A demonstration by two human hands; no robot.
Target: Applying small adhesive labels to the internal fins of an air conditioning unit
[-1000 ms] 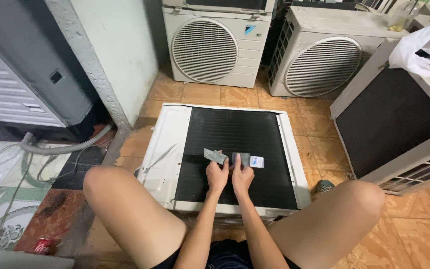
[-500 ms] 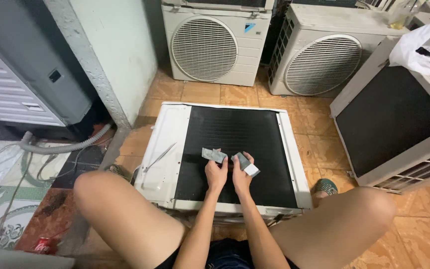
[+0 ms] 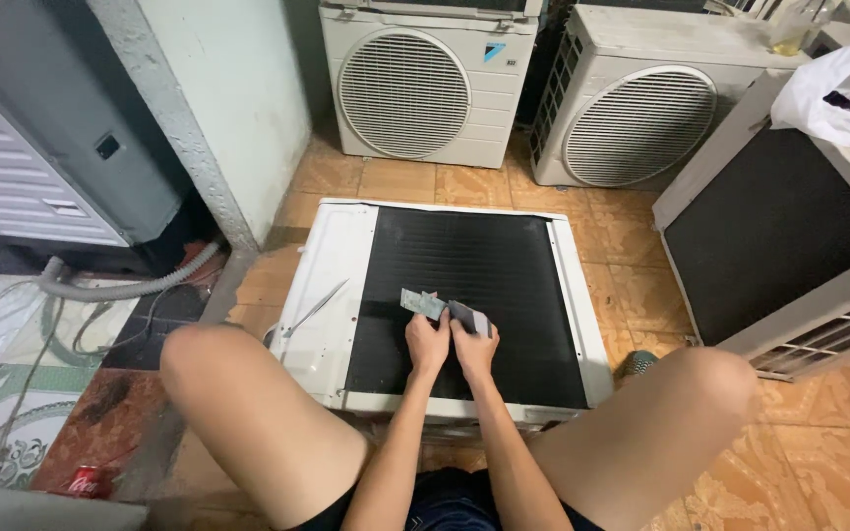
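White sheet-metal casing (image 3: 332,285) of one air-conditioner unit lies flat on the tiled floor (image 3: 632,256), its black finned coil (image 3: 489,285) facing up between the seated person's knees. Three further units are counted around it: two upright with round fan grilles, one (image 3: 425,84) at the back centre and one (image 3: 632,98) beside it, plus a third (image 3: 789,226) tilted at the right with its dark coil showing. A grey corrugated hose (image 3: 120,287) runs along the floor at left.

Both hands work at the middle of the coil, touching each other. Left hand (image 3: 428,341) is closed on a small grey fin comb (image 3: 421,303) lying against the fins. Right hand (image 3: 474,346) is closed on a second small dark-and-white piece (image 3: 471,317), just beside the first; its kind cannot be told.

Judgement: combing goes best with light pressure along the fin direction, tool held square, since such fins bend easily.

One red can (image 3: 86,482) lies at lower left.
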